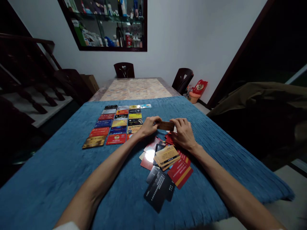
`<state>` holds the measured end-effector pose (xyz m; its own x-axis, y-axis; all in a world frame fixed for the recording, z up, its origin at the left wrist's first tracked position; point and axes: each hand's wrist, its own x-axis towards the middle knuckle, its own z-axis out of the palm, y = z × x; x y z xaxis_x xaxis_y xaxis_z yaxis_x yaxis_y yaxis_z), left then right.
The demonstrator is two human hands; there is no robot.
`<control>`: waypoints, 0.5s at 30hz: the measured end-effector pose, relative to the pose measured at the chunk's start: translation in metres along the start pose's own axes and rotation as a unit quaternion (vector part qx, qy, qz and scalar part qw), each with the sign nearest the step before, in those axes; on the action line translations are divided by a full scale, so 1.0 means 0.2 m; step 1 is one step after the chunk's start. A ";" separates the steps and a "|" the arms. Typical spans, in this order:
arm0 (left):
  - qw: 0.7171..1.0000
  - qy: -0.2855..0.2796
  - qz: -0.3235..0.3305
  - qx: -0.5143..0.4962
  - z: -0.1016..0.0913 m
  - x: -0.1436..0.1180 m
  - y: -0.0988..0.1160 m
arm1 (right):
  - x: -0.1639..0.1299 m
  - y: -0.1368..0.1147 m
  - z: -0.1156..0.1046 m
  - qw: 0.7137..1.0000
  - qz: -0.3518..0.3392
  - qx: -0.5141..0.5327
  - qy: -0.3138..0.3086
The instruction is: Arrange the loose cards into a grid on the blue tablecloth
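Observation:
Both hands hold one brown card (166, 125) above a blue cloth (72, 166). My left hand (149, 126) pinches its left end and my right hand (182, 132) grips its right end. Below the hands lies a loose heap of cards (165, 159) in red, black and tan, some overlapping. To the left, several cards lie flat in neat rows and columns (117, 123), touching edge to edge. The nearest row ends just beside my left hand.
The blue cloth covers the near part of a long table; the far part shows a marbled top (135, 89). Two dark chairs (124, 69) stand at the far end. A brown garment (259, 95) hangs at the right. A wall cabinet (107, 24) holds bottles.

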<state>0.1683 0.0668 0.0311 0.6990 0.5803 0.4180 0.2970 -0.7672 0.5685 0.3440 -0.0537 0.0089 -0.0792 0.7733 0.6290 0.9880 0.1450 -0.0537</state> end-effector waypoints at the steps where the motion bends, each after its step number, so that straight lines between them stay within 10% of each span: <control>1: 1.000 0.002 0.001 0.000 0.00 0.00 0.00 | 0.00 0.00 0.00 1.000 -0.001 -0.002 0.002; 15: 1.000 0.021 0.007 -0.004 -0.01 0.00 0.02 | 0.00 -0.02 0.00 0.998 0.003 -0.026 0.060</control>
<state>0.1677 0.0647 0.0342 0.6748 0.5813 0.4548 0.2823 -0.7726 0.5686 0.3393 -0.0548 0.0087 -0.0593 0.6936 0.7179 0.9942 0.1056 -0.0199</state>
